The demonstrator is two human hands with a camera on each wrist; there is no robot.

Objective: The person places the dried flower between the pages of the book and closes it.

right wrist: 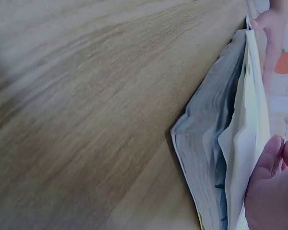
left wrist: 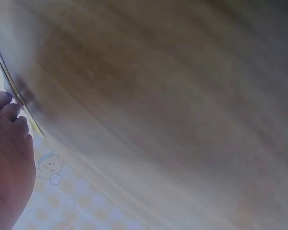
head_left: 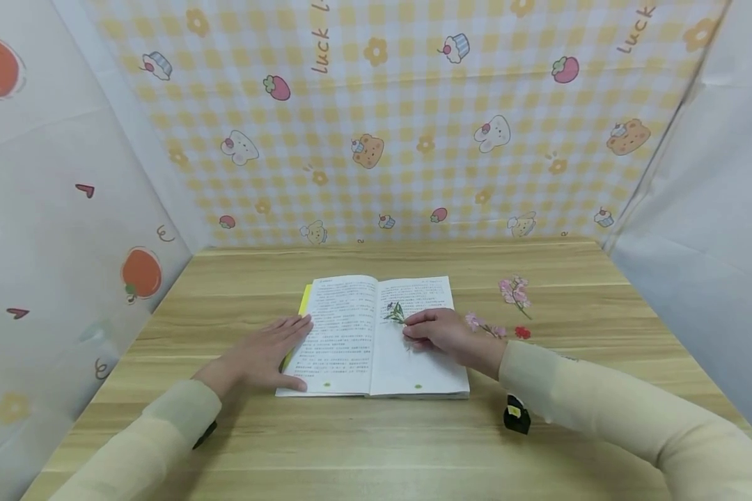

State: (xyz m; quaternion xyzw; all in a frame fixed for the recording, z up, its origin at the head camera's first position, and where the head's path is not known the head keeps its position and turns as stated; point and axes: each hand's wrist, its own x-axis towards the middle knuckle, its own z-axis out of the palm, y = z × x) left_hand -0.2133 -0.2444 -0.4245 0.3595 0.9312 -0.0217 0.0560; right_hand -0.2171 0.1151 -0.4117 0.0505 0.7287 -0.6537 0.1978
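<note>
An open book (head_left: 341, 341) with printed text lies flat on the wooden table. My left hand (head_left: 260, 356) rests along its left edge, fingers extended, with the thumb across the lower corner of the page. Over the right page, my right hand (head_left: 443, 335) pinches a small sprig (head_left: 395, 313) with green leaves and a dark purplish bloom between thumb and fingers. Its stem trails below the fingertips. In the right wrist view, the right hand (right wrist: 273, 191) is beside the thick stack of pages (right wrist: 206, 134).
To the right of the book lie a pink flower sprig (head_left: 514, 292), a pale purple sprig (head_left: 474, 321) partly behind the right wrist, and a small red flower (head_left: 523, 332). A patterned cloth (head_left: 401, 181) hangs behind the wooden table (head_left: 351, 445).
</note>
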